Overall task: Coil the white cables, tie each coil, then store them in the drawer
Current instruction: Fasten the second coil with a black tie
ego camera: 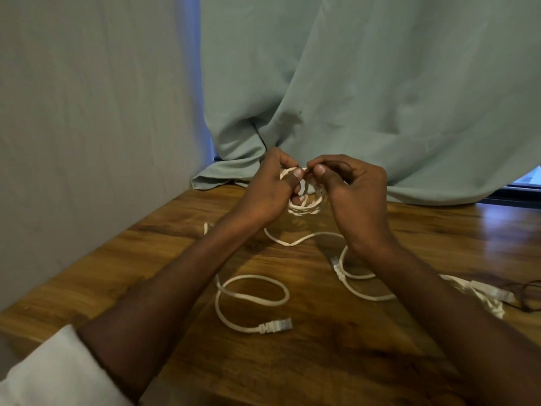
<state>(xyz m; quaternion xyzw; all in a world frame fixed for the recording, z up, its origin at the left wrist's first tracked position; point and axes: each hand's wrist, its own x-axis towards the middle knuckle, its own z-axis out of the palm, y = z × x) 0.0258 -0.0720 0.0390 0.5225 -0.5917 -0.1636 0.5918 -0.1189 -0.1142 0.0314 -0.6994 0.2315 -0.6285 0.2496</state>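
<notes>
Nearest me, at lower center of the frame, 1 loose white cable (251,291) lies looped on the wooden table (322,361), its plug (276,326) at its near end. Above it, at center, my left hand (269,191) pinches the coil's plug end (288,171) between thumb and forefinger, while my right hand (351,189) curls its fingers around the small white coil (304,205). A second loose cable (360,285) lies right of center.

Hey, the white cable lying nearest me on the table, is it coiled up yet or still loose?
Still loose. The nearest cable lies on the table in one open loop, untied, its plug end free.
</notes>
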